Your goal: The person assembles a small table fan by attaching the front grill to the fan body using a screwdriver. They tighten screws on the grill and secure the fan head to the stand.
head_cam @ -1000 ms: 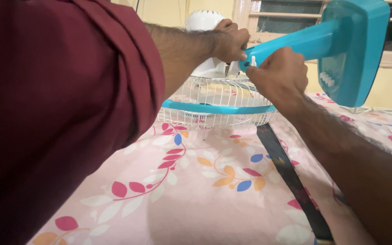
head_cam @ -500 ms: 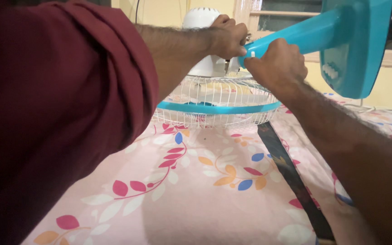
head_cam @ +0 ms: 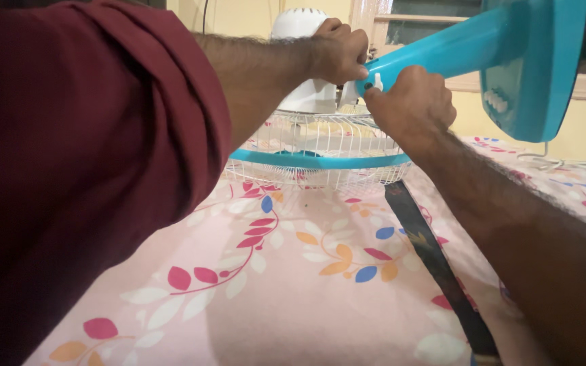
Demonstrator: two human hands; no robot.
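Left hand: the left hand (head_cam: 339, 51) is closed in a fist-like grip at the joint where the white motor housing (head_cam: 304, 61) meets the blue stand arm (head_cam: 442, 51); knuckles up, fingers curled tight on the joint.
Right hand: the right hand (head_cam: 412, 105) is closed just below the end of the stand arm, fingertips pinched at a small white plastic pin (head_cam: 378, 83); whether the pin is actually gripped cannot be told.
Fan position: the fan lies face down on the cloth, its cage at the far middle of the surface, the stand arm rising up and to the right.
Motor housing: smooth white plastic, domed, with fine slots on top.
Stand arm: glossy turquoise plastic, tapering toward the joint, widening into a flat rectangular base (head_cam: 530, 68) with a row of small white buttons.
Cage: the round cage (head_cam: 320, 146) is thin white wire, ribbed, banded by a turquoise plastic rim (head_cam: 306, 161); it rests on the cloth.
Cloth: the cloth (head_cam: 293, 285) is soft, pink, printed with leaves in red, white, orange and blue; slightly wrinkled.
Strip: a dark, flat, narrow strip (head_cam: 435, 264) lies on the cloth, running from the cage toward the near edge.
Sleeve: the maroon sleeve (head_cam: 83, 156) is matte woven fabric, folded at the left upper arm.
Background: yellow wall (head_cam: 578, 129), wooden window frame (head_cam: 435, 20).
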